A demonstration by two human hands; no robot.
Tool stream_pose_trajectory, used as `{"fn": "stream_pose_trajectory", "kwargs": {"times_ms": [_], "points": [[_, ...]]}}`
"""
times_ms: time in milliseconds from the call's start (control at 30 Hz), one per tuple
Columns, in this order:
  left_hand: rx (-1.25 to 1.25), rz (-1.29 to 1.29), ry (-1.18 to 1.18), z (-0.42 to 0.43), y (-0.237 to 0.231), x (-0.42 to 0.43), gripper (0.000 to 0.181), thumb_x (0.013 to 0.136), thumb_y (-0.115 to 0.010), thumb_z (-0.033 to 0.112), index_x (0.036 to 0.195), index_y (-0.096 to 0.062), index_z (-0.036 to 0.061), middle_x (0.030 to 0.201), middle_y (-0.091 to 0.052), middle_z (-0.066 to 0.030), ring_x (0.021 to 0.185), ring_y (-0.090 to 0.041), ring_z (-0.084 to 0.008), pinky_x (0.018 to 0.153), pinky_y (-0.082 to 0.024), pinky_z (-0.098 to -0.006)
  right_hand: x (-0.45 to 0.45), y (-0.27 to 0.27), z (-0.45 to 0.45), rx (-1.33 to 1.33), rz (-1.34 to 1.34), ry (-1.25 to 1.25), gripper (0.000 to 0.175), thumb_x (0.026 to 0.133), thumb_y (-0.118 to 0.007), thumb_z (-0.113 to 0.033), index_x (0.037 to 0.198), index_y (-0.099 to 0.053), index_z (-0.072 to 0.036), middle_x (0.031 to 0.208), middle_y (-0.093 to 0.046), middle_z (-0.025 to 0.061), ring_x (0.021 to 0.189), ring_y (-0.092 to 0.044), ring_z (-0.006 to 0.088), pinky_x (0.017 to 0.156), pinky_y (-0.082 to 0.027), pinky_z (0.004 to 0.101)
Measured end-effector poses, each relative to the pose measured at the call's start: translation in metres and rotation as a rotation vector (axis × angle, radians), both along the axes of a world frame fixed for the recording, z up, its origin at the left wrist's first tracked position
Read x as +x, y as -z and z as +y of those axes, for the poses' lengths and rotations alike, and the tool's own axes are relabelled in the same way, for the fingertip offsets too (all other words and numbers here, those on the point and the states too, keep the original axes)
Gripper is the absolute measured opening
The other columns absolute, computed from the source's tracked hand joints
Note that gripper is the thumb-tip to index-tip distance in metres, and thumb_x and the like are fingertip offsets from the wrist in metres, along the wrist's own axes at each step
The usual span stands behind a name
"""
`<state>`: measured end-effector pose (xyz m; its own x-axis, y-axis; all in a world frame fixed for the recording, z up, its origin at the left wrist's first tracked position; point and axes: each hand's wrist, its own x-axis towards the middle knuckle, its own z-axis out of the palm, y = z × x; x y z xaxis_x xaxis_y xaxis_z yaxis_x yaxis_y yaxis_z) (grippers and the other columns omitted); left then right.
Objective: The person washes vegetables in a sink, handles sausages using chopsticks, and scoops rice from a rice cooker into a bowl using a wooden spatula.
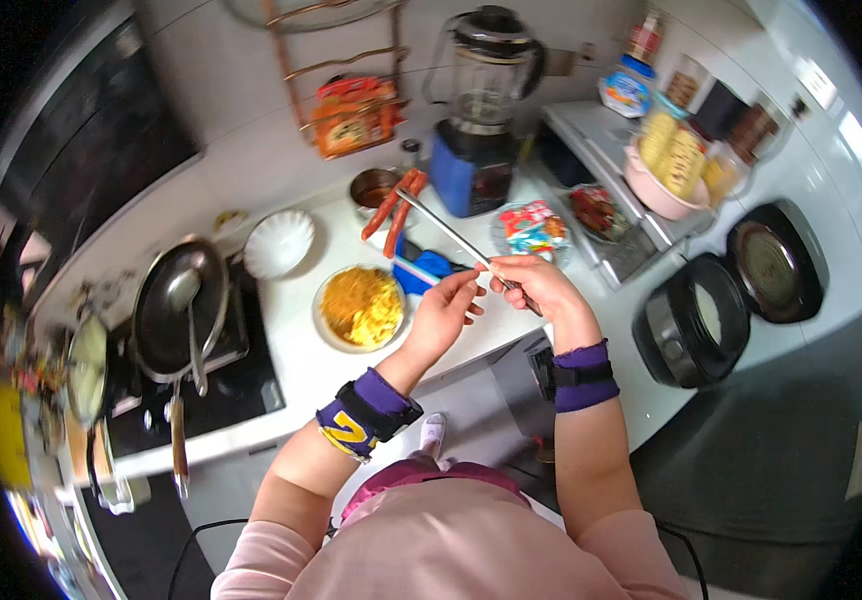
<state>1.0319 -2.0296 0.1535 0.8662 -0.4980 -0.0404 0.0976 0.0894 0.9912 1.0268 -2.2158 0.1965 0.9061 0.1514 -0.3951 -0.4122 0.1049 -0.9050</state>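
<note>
My right hand point(536, 285) grips a long, slim metal utensil point(446, 229) with a dark handle end. Its far tip meets two reddish sausages point(395, 214), which appear beside a small metal pot point(372, 187); whether they are lifted or resting is unclear. Close to the right hand, my left hand point(442, 304) has its fingers partly curled. A pale striped strip point(414, 270) leads towards the left fingers, and I cannot tell if they hold it. Behind it lies a blue item point(431, 262). Left of my left hand stands a bowl point(318, 315) of yellow egg-like pieces point(375, 315) and orange shreds point(356, 289).
A wok point(142, 322) with a ladle point(185, 289) sits on the black cooktop point(258, 375). Near it is a white scalloped bowl point(279, 244). A blender point(476, 112), a plate with packets point(532, 229), a metal shelf point(588, 142) and an open rice cooker point(690, 322) occupy the right side.
</note>
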Motion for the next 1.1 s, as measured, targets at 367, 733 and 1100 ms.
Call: {"fn": "stream_pose_trajectory", "kwargs": {"times_ms": [367, 733, 1100], "points": [[0.064, -0.022, -0.478, 0.205, -0.019, -0.04, 0.042, 0.095, -0.045, 0.02, 0.133, -0.046, 0.0012, 0.106, -0.063, -0.0078, 0.082, -0.062, -0.0137, 0.071, -0.048, -0.026, 0.04, -0.003, 0.229, 0.039, -0.001, -0.4, 0.024, 0.093, -0.054, -0.016, 0.111, -0.063, -0.004, 0.076, -0.055, -0.0015, 0.054, -0.042, 0.002, 0.046, -0.034, 0.0163], [0.062, -0.041, -0.717, 0.478, -0.058, -0.098, 0.05, 0.094, -0.052, 0.026, 0.136, -0.041, 0.0006, 0.102, -0.063, -0.0043, 0.079, -0.061, -0.011, 0.067, -0.048, -0.023, 0.017, -0.039, 0.539, 0.068, -0.103, -0.636, 0.02, 0.093, -0.053, -0.014, 0.106, -0.063, -0.004, 0.075, -0.059, -0.0005, 0.053, -0.045, 0.0016, 0.045, -0.036, 0.0139], [0.143, 0.018, -0.914, 0.784, -0.056, -0.171, 0.047, 0.095, -0.049, 0.026, 0.135, -0.043, 0.0007, 0.099, -0.064, -0.0046, 0.078, -0.061, -0.0112, 0.067, -0.048, -0.0238, -0.042, -0.029, 0.869, 0.093, -0.073, -0.807, 0.017, 0.092, -0.052, -0.011, 0.103, -0.062, -0.004, 0.073, -0.058, -0.0013, 0.052, -0.046, 0.0022, 0.043, -0.037, 0.0157]]}}
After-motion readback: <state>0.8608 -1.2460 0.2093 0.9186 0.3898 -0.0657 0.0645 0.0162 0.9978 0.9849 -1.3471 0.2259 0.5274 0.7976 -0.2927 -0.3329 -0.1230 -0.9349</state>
